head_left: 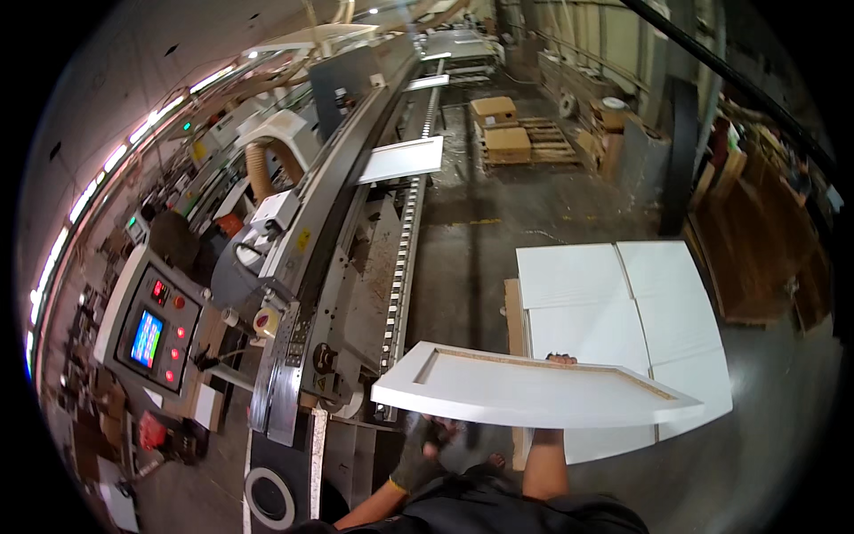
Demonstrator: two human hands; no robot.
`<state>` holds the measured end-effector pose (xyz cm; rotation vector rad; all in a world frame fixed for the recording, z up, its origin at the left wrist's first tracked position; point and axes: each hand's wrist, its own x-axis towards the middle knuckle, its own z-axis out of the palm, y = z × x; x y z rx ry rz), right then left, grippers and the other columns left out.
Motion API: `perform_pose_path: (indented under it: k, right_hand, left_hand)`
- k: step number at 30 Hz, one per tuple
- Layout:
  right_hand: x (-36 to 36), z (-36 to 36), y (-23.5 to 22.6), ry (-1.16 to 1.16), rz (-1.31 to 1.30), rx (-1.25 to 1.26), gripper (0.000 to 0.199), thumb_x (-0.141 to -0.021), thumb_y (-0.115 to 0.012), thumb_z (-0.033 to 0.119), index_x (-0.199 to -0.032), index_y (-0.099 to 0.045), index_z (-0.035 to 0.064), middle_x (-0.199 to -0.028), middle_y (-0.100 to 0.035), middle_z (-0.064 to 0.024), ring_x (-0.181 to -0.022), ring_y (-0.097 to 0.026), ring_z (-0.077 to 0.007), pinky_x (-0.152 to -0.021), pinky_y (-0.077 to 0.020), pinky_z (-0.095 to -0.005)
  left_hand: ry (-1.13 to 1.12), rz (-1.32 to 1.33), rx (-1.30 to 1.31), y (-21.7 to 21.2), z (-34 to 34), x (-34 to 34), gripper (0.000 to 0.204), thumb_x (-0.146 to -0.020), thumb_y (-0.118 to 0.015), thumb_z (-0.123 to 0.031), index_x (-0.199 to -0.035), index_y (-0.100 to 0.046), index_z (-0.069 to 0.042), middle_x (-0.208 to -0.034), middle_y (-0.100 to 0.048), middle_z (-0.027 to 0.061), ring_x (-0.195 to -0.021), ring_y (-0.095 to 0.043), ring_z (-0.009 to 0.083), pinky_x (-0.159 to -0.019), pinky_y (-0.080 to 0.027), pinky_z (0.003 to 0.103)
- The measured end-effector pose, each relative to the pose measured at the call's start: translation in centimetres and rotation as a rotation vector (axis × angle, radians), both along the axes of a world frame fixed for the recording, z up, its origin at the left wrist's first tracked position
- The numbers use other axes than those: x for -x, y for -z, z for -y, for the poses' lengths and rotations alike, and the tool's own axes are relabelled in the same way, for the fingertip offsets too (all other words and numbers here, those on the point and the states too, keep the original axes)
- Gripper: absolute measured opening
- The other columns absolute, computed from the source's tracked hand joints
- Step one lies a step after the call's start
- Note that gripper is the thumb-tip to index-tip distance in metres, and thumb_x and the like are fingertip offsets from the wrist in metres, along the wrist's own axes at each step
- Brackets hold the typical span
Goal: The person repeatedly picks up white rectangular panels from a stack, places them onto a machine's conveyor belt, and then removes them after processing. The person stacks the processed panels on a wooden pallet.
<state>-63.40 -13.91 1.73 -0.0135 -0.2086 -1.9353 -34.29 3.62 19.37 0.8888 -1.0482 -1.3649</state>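
Note:
A white cabinet panel (534, 396) with a chipboard-coloured strip along its recessed far edge is held up in front of me, tilted. My right hand (560, 359) reaches beneath it, its fingertips curled over the far edge; the panel hides the palm. My left hand (422, 452), in a dark glove with a yellow cuff, is just below the panel's near left edge. Its fingers are partly hidden and blurred, and whether it touches the panel cannot be told. The panel's left end lies over the near end of the machine's roller track (402, 276).
Stacked white panels (578, 329) lie to the right. A long machine (311, 231) runs ahead, with a control screen (147, 338) at left. Another white panel (402, 160) rests further along the track. Cardboard boxes (509, 144) sit on a wooden pallet (551, 141); brown boards (756, 240) stand far right.

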Motion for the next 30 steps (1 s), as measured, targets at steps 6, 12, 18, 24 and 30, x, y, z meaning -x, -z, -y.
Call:
perform_pose_path:
  k: [6,12,18,24,30]
  right_hand:
    - [-2.8,6.2,-5.1,-0.093,-0.137,0.321,0.031,-0.102,-0.035,0.035,-0.108,-0.05,0.0076,-0.102,-0.052,-0.0066,-0.092,-0.052,-0.0224,-0.095,-0.0422,-0.0401]
    - [-7.0,0.6,-6.9,-0.302,-0.32,0.102,0.041,-0.1,-0.037,0.042,-0.119,-0.049,0.0075,-0.113,-0.054,-0.0082,-0.104,-0.052,-0.025,-0.098,-0.0426,-0.0431]
    - [-5.8,-6.6,-6.9,-0.465,-0.678,-0.252,0.053,-0.099,-0.038,0.049,-0.13,-0.048,0.0074,-0.124,-0.056,-0.0098,-0.116,-0.052,-0.0276,-0.101,-0.0429,-0.0461]
    - [-10.5,-8.7,-11.8,-0.856,-0.991,-0.661,0.071,-0.093,-0.042,0.062,-0.14,-0.045,0.0096,-0.136,-0.054,-0.0115,-0.124,-0.051,-0.032,-0.101,-0.0441,-0.0471]
    - [-13.7,-5.2,-2.2,-0.603,-1.491,-0.892,0.069,-0.09,-0.057,0.056,-0.131,-0.052,0.001,-0.125,-0.06,-0.0103,-0.116,-0.056,-0.0243,-0.103,-0.0423,-0.0383]
  left_hand:
    - [-0.244,-0.517,-0.231,-9.9,-1.0,0.2,0.06,-0.092,-0.062,-0.038,-0.132,-0.043,0.003,-0.116,-0.059,0.0133,-0.106,-0.058,0.0308,-0.092,-0.047,0.043]
    - [-0.496,-0.526,-0.589,-1.5,-0.2,-11.8,0.033,-0.085,-0.061,-0.02,-0.114,-0.058,-0.003,-0.107,-0.065,0.011,-0.095,-0.063,0.0293,-0.087,-0.051,0.043]
    - [-0.443,-1.013,-0.402,3.0,-1.9,-17.6,0.049,-0.082,-0.064,-0.014,-0.127,-0.05,0.0,-0.122,-0.06,0.0149,-0.115,-0.056,0.0336,-0.104,-0.044,0.047]
    - [-0.506,-1.034,-0.332,9.0,-3.4,-23.2,0.059,-0.08,-0.067,-0.011,-0.134,-0.044,-0.003,-0.127,-0.057,0.0141,-0.12,-0.054,0.0324,-0.105,-0.042,0.048]
    - [-0.508,-1.075,-0.326,14.0,-2.8,-27.3,0.059,-0.08,-0.067,-0.012,-0.134,-0.045,-0.004,-0.127,-0.057,0.0132,-0.118,-0.054,0.0324,-0.103,-0.044,0.049]
